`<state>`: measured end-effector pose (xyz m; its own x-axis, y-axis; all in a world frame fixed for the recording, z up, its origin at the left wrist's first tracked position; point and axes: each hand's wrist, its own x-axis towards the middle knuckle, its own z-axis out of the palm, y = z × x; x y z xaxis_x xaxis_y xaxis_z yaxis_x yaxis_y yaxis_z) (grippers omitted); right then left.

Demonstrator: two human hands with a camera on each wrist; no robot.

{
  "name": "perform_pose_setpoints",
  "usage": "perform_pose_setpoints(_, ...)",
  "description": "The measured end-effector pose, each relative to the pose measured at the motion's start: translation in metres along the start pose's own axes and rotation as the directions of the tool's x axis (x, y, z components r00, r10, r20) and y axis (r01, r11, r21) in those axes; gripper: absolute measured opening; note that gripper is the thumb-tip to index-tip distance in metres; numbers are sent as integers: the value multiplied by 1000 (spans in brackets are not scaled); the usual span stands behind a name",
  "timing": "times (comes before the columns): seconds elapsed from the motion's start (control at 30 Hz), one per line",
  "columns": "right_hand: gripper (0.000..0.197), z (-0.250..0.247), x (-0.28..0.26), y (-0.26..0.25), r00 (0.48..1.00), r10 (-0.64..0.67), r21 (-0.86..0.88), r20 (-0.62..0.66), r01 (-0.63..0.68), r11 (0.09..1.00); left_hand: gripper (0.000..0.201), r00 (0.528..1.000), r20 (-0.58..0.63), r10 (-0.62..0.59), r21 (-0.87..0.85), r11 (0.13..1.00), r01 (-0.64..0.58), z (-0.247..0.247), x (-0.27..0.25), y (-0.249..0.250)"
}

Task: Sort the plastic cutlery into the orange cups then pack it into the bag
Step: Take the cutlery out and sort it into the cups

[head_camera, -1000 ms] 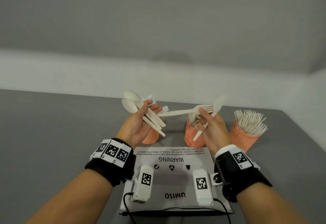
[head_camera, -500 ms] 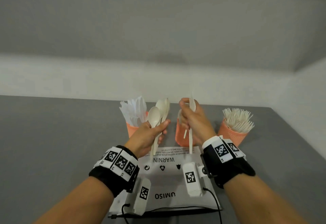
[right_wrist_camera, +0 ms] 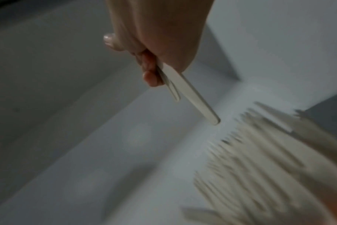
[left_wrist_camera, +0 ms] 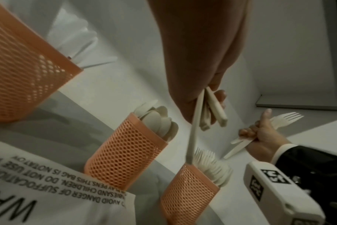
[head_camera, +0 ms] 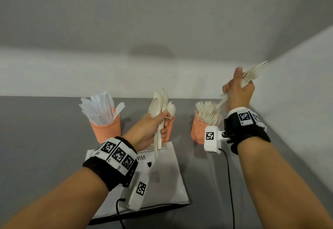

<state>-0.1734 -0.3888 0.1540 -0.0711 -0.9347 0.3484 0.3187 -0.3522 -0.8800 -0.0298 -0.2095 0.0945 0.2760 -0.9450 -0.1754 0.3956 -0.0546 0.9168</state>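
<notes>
Three orange mesh cups stand in a row on the grey table. The left cup (head_camera: 106,129) holds white knives, the middle cup (left_wrist_camera: 123,153) holds spoons, the right cup (head_camera: 198,131) holds forks. My left hand (head_camera: 155,126) grips a bundle of spoons (head_camera: 160,106) upright in front of the middle cup. My right hand (head_camera: 237,91) grips a few forks (head_camera: 254,72), raised above and right of the fork cup, tines pointing up and right, handles (right_wrist_camera: 190,94) pointing down at the cup.
A white plastic bag (head_camera: 165,180) with warning print lies flat on the table before the cups. White walls close off the back and the right side. Cables run from the wrist cameras over the table's near edge.
My right hand has swung right and up with its forks, from the middle cup to above the fork cup. The left hand keeps its spoons upright near the middle cup.
</notes>
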Motion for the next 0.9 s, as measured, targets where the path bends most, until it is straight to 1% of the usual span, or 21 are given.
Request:
perform_pose_setpoints(0.1,33,-11,4,30,995,62,-181,82,-47,982,20,1000,21,-1,15,1000,0,12,5,-3)
perform_pose_setpoints(0.2,29,-21,6,52,960,140,-329,241,-54,943,26,1000,19,18,33,999,-19,20,12,-6)
perform_pose_setpoints(0.23,21,-23,8,54,946,136,-335,294,-32,942,29,1000,21,17,34,999,-17,21,14,-7)
perform_pose_setpoints(0.27,13,-24,10,54,938,115,-302,328,-11,953,30,999,29,13,32,999,-14,22,15,-7)
perform_pose_setpoints(0.3,9,-25,13,53,935,93,-266,343,2,964,29,999,42,11,23,1000,-12,23,17,-7)
perform_pose_setpoints(0.33,11,-26,16,52,934,77,-259,350,18,966,27,999,53,15,16,1000,-16,24,18,-7)
perform_pose_setpoints(0.4,17,-27,17,54,908,80,-364,411,83,928,19,997,59,42,10,999,-43,27,18,-8)
perform_pose_setpoints(0.43,18,-28,17,58,876,110,-476,470,147,867,18,996,58,62,17,998,-63,29,19,-8)
perform_pose_setpoints(0.47,19,-30,17,62,834,169,-615,525,235,753,18,995,60,82,28,996,-84,30,20,-9)
perform_pose_setpoints(0.5,22,-32,16,67,801,239,-735,549,327,593,18,993,63,98,40,994,-100,31,21,-10)
perform_pose_setpoints(0.53,25,-33,16,70,774,303,-802,556,404,440,19,992,67,105,48,993,-108,31,22,-11)
perform_pose_setpoints(0.57,26,-34,16,71,756,349,-825,554,444,350,18,993,68,99,49,994,-102,31,23,-12)
perform_pose_setpoints(0.6,26,-35,17,70,743,373,-827,556,449,338,18,994,63,89,49,995,-92,32,24,-13)
perform_pose_setpoints(0.63,24,-34,19,67,733,381,-817,564,427,388,17,995,54,86,48,995,-88,33,25,-13)
perform_pose_setpoints(0.67,23,-33,20,62,738,355,-794,573,393,464,18,995,40,88,56,994,-91,33,26,-13)
perform_pose_setpoints(0.7,27,-32,20,56,767,271,-745,582,370,555,19,995,25,100,72,992,-101,34,28,-14)
perform_pose_setpoints(0.77,36,-29,10,42,836,29,-570,548,348,744,25,990,-5,138,123,983,-136,35,30,-14)
perform_pose_setpoints(0.8,40,-26,-1,32,846,-16,-479,534,318,818,27,989,-27,148,161,977,-142,37,32,-14)
perform_pose_setpoints(0.83,49,-21,-16,23,824,26,-418,567,260,870,29,987,-51,151,193,971,-139,39,32,-13)
perform_pose_setpoints(0.87,66,-15,-33,18,761,139,-399,634,167,901,31,984,-68,166,239,960,-146,44,33,-13)
perform_pose_setpoints(0.9,84,-8,-49,16,668,260,-399,697,60,915,31,977,-78,197,295,941,-166,48,34,-13)
